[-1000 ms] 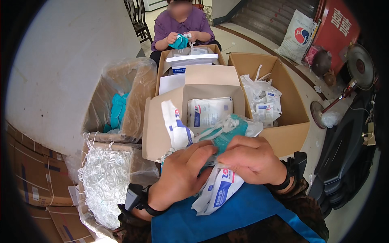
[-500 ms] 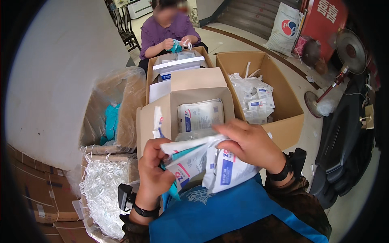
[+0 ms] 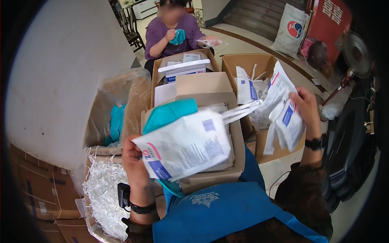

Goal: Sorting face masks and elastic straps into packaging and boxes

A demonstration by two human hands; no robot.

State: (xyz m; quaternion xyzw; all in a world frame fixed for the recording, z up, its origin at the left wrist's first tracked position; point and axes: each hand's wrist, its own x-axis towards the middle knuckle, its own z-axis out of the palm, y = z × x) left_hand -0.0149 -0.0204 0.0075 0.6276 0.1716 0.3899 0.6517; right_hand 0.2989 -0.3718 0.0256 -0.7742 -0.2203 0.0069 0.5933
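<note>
My left hand (image 3: 135,162) is closed on the left end of a white printed packet (image 3: 190,146). Behind that packet a teal face mask (image 3: 172,113) shows above and below it, gripped at the same end. White straps (image 3: 243,111) stretch from the packet's right side towards the wrappers at my right. Raised over the right-hand carton, my right hand (image 3: 307,107) is closed on torn white wrappers (image 3: 283,111) with blue labels, which hang loosely. How the straps meet the wrappers is hard to make out.
Before me stands an open carton (image 3: 239,150); to its right, another carton (image 3: 265,139) holds wrappers. Left are a plastic-lined box (image 3: 97,121) with teal masks and a box of white straps (image 3: 107,194). Opposite, a person in purple (image 3: 172,34) holds a teal mask.
My hands have moved apart: the right went up and right with the wrappers, the left stayed lower left with the packet. White straps now stretch between. The person opposite has spread their hands.
</note>
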